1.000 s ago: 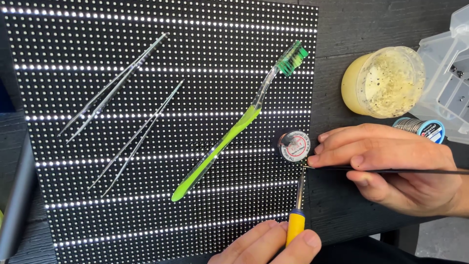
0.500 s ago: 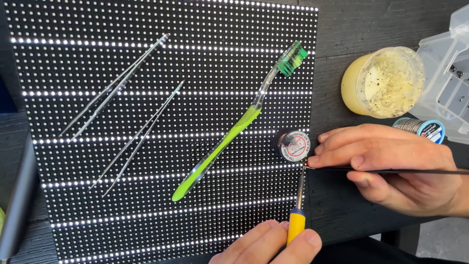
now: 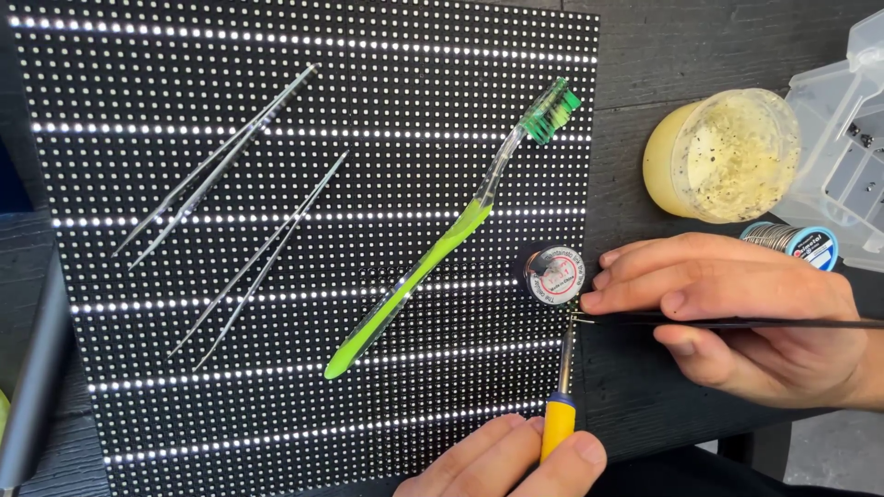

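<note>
Left hand (image 3: 506, 458) grasps yellow-handled iron (image 3: 560, 405); right hand (image 3: 746, 313) pinches black tweezers (image 3: 737, 322)

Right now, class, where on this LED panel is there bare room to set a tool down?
Bare patches: between the lower tweezers and green toothbrush, and the panel's bottom-left corner. Crowded: the right edge, where both hands, soldering iron and wick spool meet.

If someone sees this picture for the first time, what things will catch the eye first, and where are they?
The big black LED panel with bright dotted rows fills the left and middle, and a lime-green toothbrush lies diagonally across it, beside two steel tweezers. At the panel's right edge, the right hand holds a thin black tool to meet the yellow-handled iron held by the left hand. A yellowish paste jar stands upper right.
</note>
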